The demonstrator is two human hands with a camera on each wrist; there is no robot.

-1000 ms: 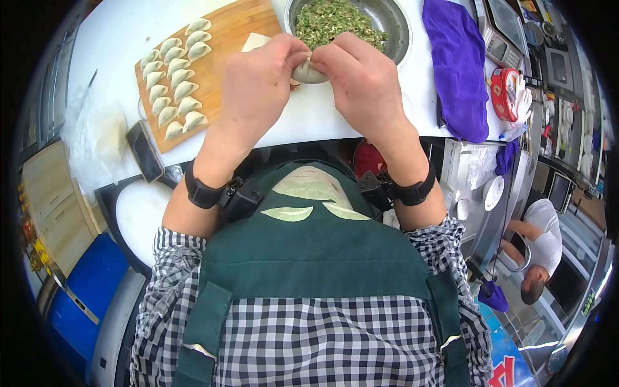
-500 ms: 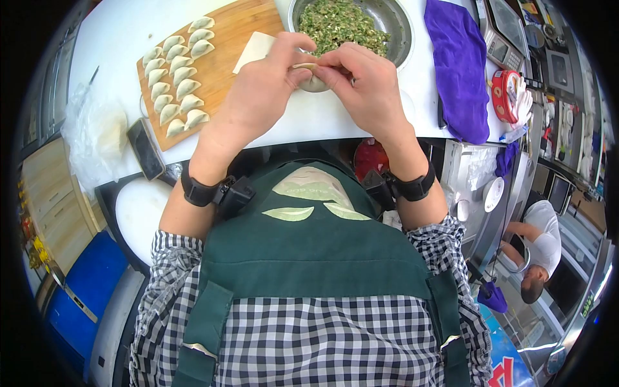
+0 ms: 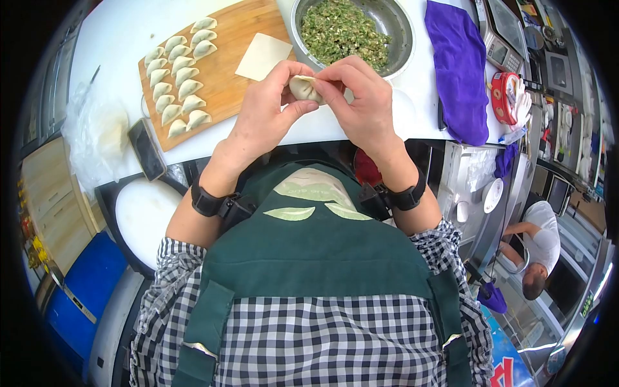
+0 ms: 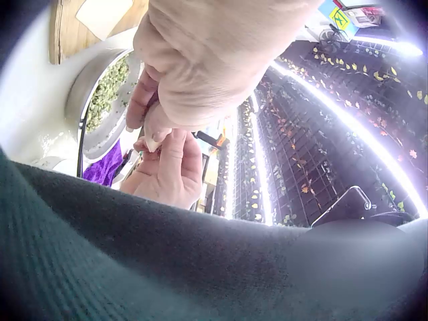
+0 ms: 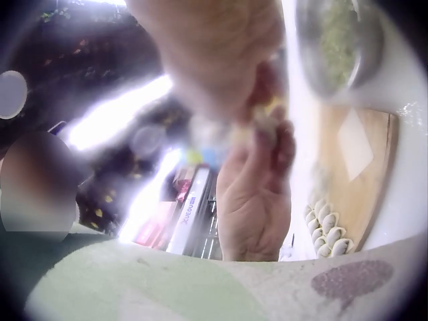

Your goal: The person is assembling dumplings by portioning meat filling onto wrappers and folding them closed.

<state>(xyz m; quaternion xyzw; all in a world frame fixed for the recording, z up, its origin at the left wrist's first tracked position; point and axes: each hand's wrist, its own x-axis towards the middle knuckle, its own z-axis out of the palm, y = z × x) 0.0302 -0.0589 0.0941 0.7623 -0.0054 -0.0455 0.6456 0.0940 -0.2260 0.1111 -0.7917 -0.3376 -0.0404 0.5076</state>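
Note:
Between both hands, above the near table edge in the head view, is a pleated dumpling (image 3: 303, 88) of pale dough. My left hand (image 3: 267, 106) holds its left side between the thumb and curled fingers. With thumb and forefinger, my right hand (image 3: 364, 100) pinches the dumpling's right edge. In the left wrist view, a pale tip of dough (image 4: 152, 144) shows among the fingertips. A square dough wrapper (image 3: 264, 57) lies on the wooden board (image 3: 232, 39), just beyond the left hand. Several finished dumplings (image 3: 187, 88) sit in rows on the board's left part.
A metal bowl (image 3: 410, 39) of chopped green filling (image 3: 342, 32) stands beyond the hands. Right of it lie a purple cloth (image 3: 454, 71), a scale (image 3: 503, 51) and a red tin (image 3: 503, 97). A phone (image 3: 147, 149) and plastic bag (image 3: 97, 135) are at left; another person (image 3: 541, 238) is far right.
Both hands have come back from the bowl toward my body with the dumpling, uncovering the whole wrapper. The left fingers have shifted from pinching the top edge to cradling the dumpling's side.

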